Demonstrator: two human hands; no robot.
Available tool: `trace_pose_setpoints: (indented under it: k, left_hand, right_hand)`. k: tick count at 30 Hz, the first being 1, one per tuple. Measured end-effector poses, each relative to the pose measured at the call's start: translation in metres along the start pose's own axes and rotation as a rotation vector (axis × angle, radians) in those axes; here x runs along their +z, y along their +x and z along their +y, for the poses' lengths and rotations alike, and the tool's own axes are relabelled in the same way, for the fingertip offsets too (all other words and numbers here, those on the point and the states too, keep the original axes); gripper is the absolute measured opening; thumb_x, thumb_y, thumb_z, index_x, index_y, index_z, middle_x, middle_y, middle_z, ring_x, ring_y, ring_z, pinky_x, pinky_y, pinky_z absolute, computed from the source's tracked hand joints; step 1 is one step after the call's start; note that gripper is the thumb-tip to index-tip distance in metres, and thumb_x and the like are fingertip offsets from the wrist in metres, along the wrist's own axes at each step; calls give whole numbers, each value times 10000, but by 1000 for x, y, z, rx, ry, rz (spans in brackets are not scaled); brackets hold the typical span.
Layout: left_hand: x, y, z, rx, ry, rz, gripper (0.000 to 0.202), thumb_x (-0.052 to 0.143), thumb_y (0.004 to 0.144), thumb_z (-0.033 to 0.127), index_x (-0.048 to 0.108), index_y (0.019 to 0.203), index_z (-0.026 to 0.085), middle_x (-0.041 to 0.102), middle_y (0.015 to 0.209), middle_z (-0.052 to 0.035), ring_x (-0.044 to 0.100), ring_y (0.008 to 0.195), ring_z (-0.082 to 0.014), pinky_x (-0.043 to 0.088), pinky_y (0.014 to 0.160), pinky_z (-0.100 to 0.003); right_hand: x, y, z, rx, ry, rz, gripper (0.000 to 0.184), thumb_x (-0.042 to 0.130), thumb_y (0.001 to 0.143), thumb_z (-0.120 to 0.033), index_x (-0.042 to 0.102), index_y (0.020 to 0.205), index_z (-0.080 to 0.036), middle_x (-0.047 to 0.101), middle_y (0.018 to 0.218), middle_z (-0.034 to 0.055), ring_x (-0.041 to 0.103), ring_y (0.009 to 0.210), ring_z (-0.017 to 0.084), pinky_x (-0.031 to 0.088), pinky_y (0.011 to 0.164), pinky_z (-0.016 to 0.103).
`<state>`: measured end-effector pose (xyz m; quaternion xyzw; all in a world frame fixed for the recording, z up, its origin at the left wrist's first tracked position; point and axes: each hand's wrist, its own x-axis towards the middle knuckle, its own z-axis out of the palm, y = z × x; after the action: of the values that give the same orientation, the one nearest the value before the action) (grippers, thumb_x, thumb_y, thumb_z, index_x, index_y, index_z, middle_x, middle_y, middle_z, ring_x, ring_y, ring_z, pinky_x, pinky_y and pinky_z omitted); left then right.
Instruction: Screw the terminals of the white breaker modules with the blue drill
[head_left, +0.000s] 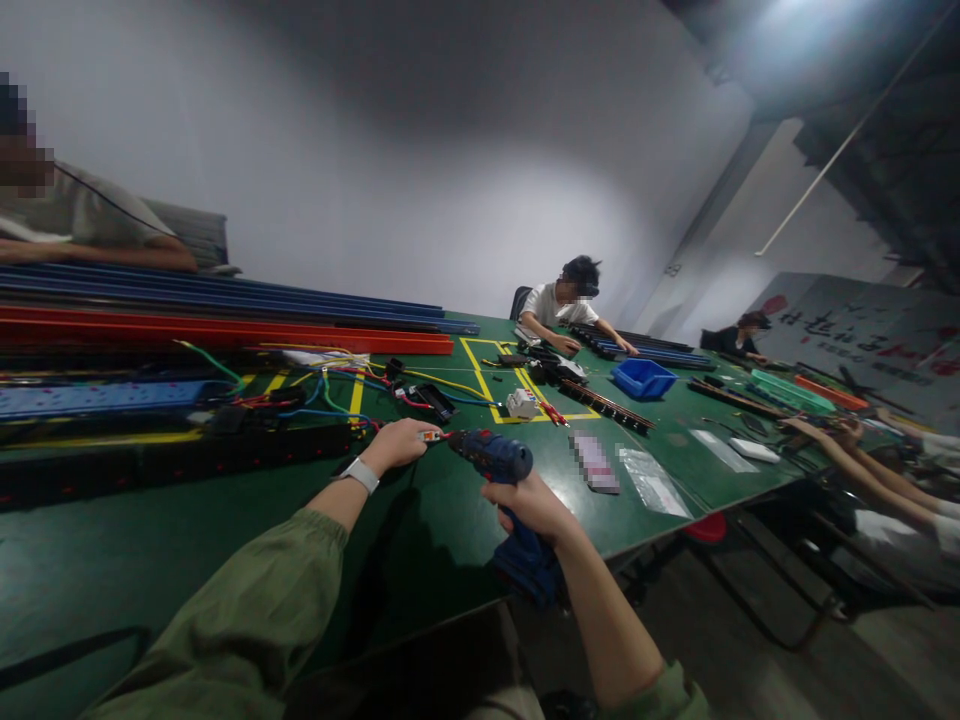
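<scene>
My right hand (536, 505) is wrapped round the handle of a dark blue cordless drill (495, 456). Its nose points left, close to my left hand (397, 446). The fingers of that hand are closed on a small white and orange part (430, 436), whose exact kind is too small to tell. Whether the drill's tip touches this part I cannot make out. Just left of it, green, blue and yellow wires (324, 385) run out over a long black strip (247, 452). A black piece with red wires (433, 400) lies just beyond my left hand.
Long blue and red channels (225, 328) are stacked at the left. Farther right are a white terminal block (521, 403), a blue bin (643, 378), a phone (595, 462) and a plastic bag (652, 482). Co-workers sit around the green table (450, 510); its near edge runs below my hands.
</scene>
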<state>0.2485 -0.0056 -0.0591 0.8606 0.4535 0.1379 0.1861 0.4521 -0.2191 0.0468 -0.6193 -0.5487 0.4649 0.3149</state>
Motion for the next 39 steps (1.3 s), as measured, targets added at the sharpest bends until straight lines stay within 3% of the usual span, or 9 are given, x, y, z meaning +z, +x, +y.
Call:
trace_pose_setpoints:
  k: [24,39]
  left_hand:
    - [-4,-4,7,1,9,11,518,552,752,231,695,1214,417,731,1182,21,669,1057,-230,468,842,-277]
    - [-3,-3,4,-2,16,10,522,569,760,238,683,1242,401,733,1184,13,670,1068,-222,464,905,-273]
  right_hand:
    - [2,-1,1,48,19,31,115,613,795,-277,561,817,-176,503,446,-62,453,393,94,357,447,206]
    - [1,1,2,18,23,15,160,626,790,-263,552,903,-177,482,451,-86,459,393,93,359,449,203]
